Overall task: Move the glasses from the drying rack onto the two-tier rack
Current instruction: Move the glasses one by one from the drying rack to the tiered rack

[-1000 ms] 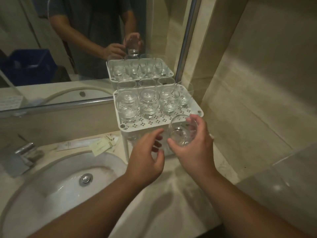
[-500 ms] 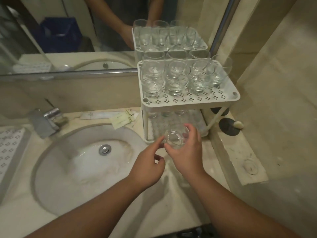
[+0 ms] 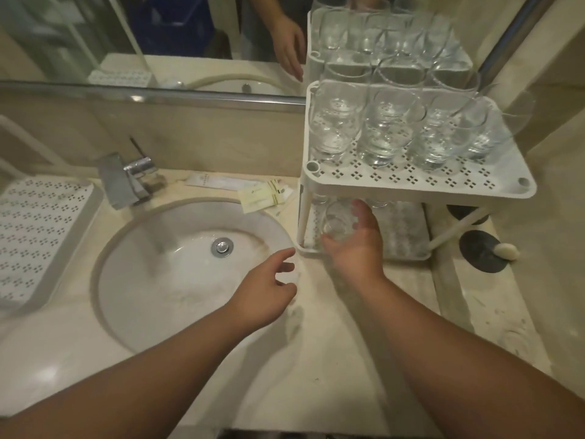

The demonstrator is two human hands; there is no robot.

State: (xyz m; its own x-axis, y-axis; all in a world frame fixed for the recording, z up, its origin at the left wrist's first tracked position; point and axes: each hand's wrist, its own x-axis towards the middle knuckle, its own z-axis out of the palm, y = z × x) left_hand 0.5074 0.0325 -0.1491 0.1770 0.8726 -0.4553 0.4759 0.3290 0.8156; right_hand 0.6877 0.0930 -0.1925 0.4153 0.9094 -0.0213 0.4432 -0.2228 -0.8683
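Observation:
A white two-tier rack [image 3: 411, 185] stands right of the sink; several clear glasses [image 3: 383, 131] fill its upper shelf. My right hand [image 3: 357, 245] grips a clear glass [image 3: 337, 221] at the front left of the lower shelf [image 3: 408, 236], under the upper one. My left hand [image 3: 266, 286] hovers over the sink's right rim, fingers loosely spread, holding nothing. The white perforated drying rack [image 3: 41, 229] lies at the far left with no glasses visible on it.
A round white sink [image 3: 190, 270] with a chrome tap [image 3: 126, 179] sits between the racks. Paper sachets [image 3: 262, 194] lie behind the sink. A mirror [image 3: 158, 42] backs the counter. Two dark round pads [image 3: 482, 251] and a small white object lie right of the rack.
My right hand carried the glass down from beside the upper shelf and in under it onto the lower shelf. My left hand let go of the glass and drew back left.

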